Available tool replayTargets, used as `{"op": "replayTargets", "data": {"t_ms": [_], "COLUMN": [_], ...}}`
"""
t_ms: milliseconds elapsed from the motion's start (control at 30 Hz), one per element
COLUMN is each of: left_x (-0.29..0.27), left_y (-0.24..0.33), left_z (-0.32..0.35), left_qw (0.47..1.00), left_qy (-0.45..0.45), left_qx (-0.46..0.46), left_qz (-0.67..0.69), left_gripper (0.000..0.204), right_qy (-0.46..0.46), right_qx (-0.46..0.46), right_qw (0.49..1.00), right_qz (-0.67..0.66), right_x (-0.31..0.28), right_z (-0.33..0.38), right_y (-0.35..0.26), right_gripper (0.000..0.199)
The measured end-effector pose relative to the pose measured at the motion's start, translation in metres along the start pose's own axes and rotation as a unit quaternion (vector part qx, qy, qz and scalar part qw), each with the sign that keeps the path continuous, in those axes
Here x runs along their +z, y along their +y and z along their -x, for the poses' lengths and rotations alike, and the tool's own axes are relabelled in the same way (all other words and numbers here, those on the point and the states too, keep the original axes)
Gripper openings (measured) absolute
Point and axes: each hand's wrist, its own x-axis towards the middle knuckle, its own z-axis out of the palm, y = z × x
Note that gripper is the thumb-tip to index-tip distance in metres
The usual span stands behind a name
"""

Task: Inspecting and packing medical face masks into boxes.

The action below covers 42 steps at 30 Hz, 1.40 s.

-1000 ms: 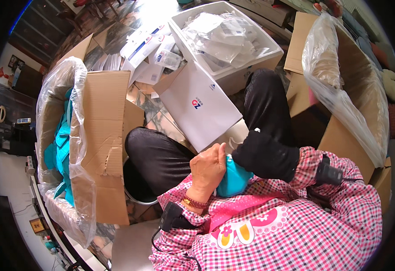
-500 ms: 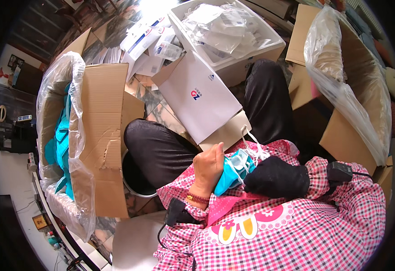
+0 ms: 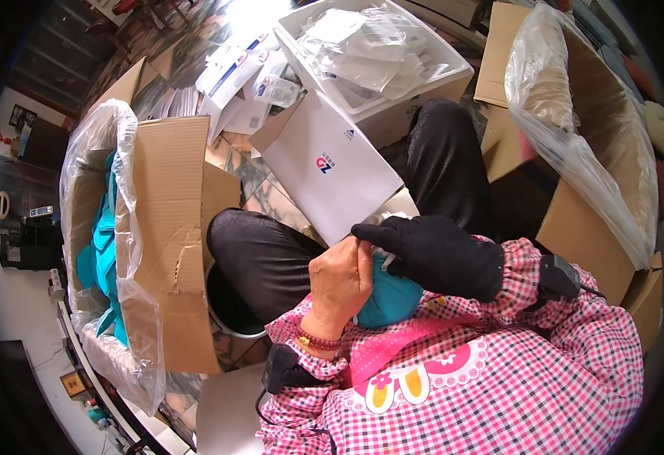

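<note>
My bare left hand, with a dark red beaded bracelet at its wrist, is closed on the edge of a teal face mask over my lap. My right hand, in a black glove, reaches across the top of the mask with its fingers bent. Its fingertips meet my left thumb and hold the mask's upper part, where a bit of white strap shows. Most of the straps are hidden under the glove. A white carton leans in front of my hands, between my knees.
At left, a cardboard box lined with clear plastic holds teal pieces. At right stands another plastic-lined box. Beyond the carton, a white foam box holds clear packets; printed cartons lie beside it. A bucket stands by my left knee.
My right hand has moved up and left from beside the mask to its top, meeting my left fingers. The white straps, loose before, are now mostly covered.
</note>
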Motion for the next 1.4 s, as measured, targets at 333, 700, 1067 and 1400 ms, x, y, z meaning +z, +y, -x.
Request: {"op": "replayTargets", "data": {"t_ms": [333,700,1067,1400], "left_x": [0.005,0.043,0.023,0.002], "left_y": [-0.006,-0.021,-0.018,-0.012], "left_z": [-0.005,0.027,0.017,0.007], "left_qw": [0.998,1.0,0.993,0.976], "left_qy": [-0.006,0.016,0.059,0.084], "left_qx": [-0.029,-0.015,-0.105,-0.202], "left_qz": [-0.062,-0.017,0.006,-0.016], "left_gripper": [0.027,0.021,0.03,0.035], "right_qy": [0.087,-0.145,-0.056,0.034], "right_qx": [-0.075,-0.151,-0.078,0.083], "right_qw": [0.974,0.967,0.954,0.992], "right_qz": [0.197,0.147,0.283,0.094], "right_x": [0.034,0.035,0.013,-0.004], "right_z": [-0.002,0.033,0.01,0.008], "right_y": [0.002,0.019,0.023,0.007], "right_gripper": [0.021,0.012,0.015,0.027]}}
